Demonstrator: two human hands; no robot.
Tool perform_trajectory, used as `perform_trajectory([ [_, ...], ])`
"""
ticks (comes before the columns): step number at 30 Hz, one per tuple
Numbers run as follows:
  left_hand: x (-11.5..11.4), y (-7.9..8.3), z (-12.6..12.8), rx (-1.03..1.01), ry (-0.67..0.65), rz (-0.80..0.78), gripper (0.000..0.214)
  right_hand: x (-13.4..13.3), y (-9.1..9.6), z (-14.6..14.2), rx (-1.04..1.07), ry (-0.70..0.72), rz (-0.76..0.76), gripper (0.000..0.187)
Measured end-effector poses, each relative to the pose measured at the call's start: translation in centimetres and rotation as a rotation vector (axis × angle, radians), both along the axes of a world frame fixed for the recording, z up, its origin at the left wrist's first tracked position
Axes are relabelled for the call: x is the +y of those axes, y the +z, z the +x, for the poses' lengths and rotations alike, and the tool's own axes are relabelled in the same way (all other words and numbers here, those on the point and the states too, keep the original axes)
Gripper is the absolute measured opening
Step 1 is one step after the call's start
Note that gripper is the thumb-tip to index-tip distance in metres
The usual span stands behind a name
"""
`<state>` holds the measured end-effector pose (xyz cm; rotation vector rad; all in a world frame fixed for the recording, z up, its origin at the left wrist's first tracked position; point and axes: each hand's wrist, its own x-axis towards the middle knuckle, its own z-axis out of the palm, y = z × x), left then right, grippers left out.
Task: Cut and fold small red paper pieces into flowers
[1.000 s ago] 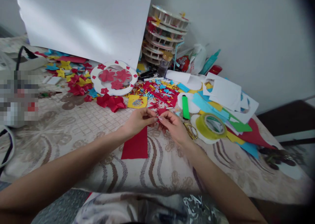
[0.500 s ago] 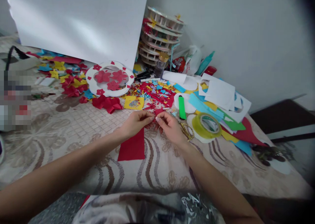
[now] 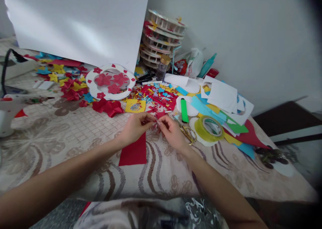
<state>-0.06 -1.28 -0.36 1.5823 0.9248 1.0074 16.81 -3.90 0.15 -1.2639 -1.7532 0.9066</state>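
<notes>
My left hand (image 3: 137, 126) and my right hand (image 3: 172, 131) meet fingertip to fingertip over the middle of the table. Both are closed in a pinch on what looks like a small piece of red paper (image 3: 155, 124), mostly hidden by the fingers. Partly under my left hand lies a red paper sheet (image 3: 133, 153) on the patterned cloth. Gold-handled scissors (image 3: 190, 135) rest just right of my right hand, near a green cutter (image 3: 184, 110). Just beyond the fingers are scattered paper scraps (image 3: 161, 95) and a yellow paper square (image 3: 136, 105).
A roll of yellow tape (image 3: 212, 126) and coloured paper sheets lie at right. Red paper flowers (image 3: 110, 108), a scalloped white ring (image 3: 110, 96) and a glue gun (image 3: 10, 111) are at left. Behind stand a tiered round model (image 3: 162, 38), a gold-lidded jar (image 3: 163, 68) and a white board (image 3: 75, 24).
The view has shifted slightly, bringing the glue gun into plain sight at left. My hands stay pinched together, with only small finger movement.
</notes>
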Motion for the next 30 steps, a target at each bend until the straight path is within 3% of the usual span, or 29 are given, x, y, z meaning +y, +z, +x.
perform_trajectory([
  [12,0.4,-0.09,-0.05,-0.273,0.006,-0.275,0.026,-0.07,0.05,-0.12,0.078,0.029,-0.1,0.016],
  [16,0.47,-0.18,-0.06,-0.213,0.001,-0.273,0.024,0.08,-0.21,-0.02,0.112,0.029,-0.106,0.017],
  [21,0.44,-0.38,-0.04,-0.126,-0.14,-0.265,0.024,0.18,-0.39,-0.06,0.129,0.021,-0.102,0.019],
  [30,0.27,0.17,-0.03,-0.061,-0.081,-0.163,0.023,0.26,-0.29,-0.14,0.231,0.021,-0.179,0.02],
])
